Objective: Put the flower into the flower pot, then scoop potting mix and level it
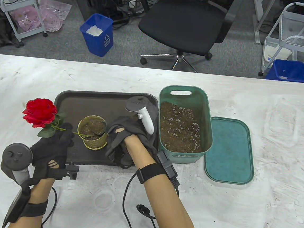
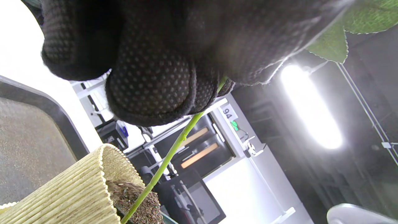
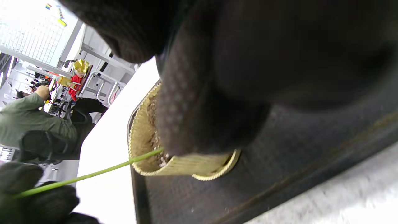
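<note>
A red rose (image 1: pixel 39 112) on a green stem (image 2: pixel 168 158) leans left out of the ribbed yellow flower pot (image 1: pixel 91 140), which stands on the dark tray (image 1: pixel 71 99). My left hand (image 1: pixel 56 140) pinches the stem by the leaves, left of the pot; its fingers (image 2: pixel 149 90) close round the stem. The stem's foot is in the pot's soil (image 2: pixel 136 199). My right hand (image 1: pixel 119 133) is at the pot's right rim, fingers (image 3: pixel 202 109) curled on what looks like a dark scoop (image 1: pixel 97 129) tipped inside the pot (image 3: pixel 186 169). Most of the scoop is hidden.
A green bin (image 1: pixel 186 89) of potting mix (image 1: pixel 180 127) stands just right of the tray, its lid (image 1: pixel 230 150) flat on the table beside it. Beyond the table's far edge are an office chair (image 1: pixel 186 24) and blue waste bins (image 1: pixel 97 34).
</note>
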### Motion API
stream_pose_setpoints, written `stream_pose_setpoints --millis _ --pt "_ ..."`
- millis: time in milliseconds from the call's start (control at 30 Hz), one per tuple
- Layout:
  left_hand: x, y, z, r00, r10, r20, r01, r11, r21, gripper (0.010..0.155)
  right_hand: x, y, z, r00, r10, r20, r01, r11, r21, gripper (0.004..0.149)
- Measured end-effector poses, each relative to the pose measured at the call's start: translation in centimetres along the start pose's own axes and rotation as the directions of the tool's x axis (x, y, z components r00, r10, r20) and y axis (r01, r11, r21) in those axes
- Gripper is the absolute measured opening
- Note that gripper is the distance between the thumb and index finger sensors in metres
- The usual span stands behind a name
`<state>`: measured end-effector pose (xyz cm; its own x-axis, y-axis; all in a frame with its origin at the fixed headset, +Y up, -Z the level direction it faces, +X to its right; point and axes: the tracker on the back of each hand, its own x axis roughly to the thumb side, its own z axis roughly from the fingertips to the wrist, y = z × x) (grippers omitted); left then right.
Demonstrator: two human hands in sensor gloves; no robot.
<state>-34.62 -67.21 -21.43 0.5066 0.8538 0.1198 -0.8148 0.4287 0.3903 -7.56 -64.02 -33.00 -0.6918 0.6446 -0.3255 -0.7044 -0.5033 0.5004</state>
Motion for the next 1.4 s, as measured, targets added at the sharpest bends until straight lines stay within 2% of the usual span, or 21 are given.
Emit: stream_pose_setpoints --millis 67,167,333,500,700,1033,1133,1233,1400 --pt "0.0 0.0 0.0 1.000 0.000 -0.002 0.000 1.000 0.001 0.043 1.1 0.1 0.2 0.995 0.096 0.016 -0.095 0.993 -0.073 0.049" --pt "0.0 0.0 0.0 1.000 0.000 -0.002 0.000 1.000 0.003 0.043 2.6 0.7 0.5 0.957 0.289 0.032 -0.279 0.943 -0.181 0.047" --pt "0.0 0.0 0.1 1.000 0.000 -0.005 0.000 1.000 0.005 0.043 3.7 1.6 1.0 0.895 0.445 0.040 -0.423 0.873 -0.243 0.045" --pt "0.0 0.0 0.1 1.000 -0.005 -0.003 0.005 1.000 0.006 0.043 4.3 2.3 1.5 0.836 0.545 0.057 -0.511 0.813 -0.278 0.045" --pt "0.0 0.0 0.1 1.000 -0.006 -0.002 0.006 1.000 0.005 0.043 4.8 4.3 2.6 0.687 0.724 0.053 -0.668 0.659 -0.347 0.050" --pt "0.0 0.1 0.1 1.000 -0.004 -0.008 0.004 1.000 0.008 0.043 5.1 5.1 5.7 0.527 0.848 0.064 -0.706 0.479 -0.522 0.049" --pt "0.0 0.1 0.1 1.000 -0.004 -0.007 0.004 1.000 0.007 0.043 5.0 4.5 6.8 0.515 0.856 0.054 -0.698 0.455 -0.552 0.049" --pt "0.0 0.1 0.1 1.000 0.000 -0.010 0.000 1.000 0.007 0.043 4.8 3.3 7.9 0.529 0.848 0.040 -0.680 0.452 -0.577 0.049" --pt "0.0 0.1 0.1 1.000 0.008 -0.014 -0.007 1.000 0.005 0.043 3.9 -0.6 10.6 0.636 0.771 0.045 -0.590 0.523 -0.615 0.050"
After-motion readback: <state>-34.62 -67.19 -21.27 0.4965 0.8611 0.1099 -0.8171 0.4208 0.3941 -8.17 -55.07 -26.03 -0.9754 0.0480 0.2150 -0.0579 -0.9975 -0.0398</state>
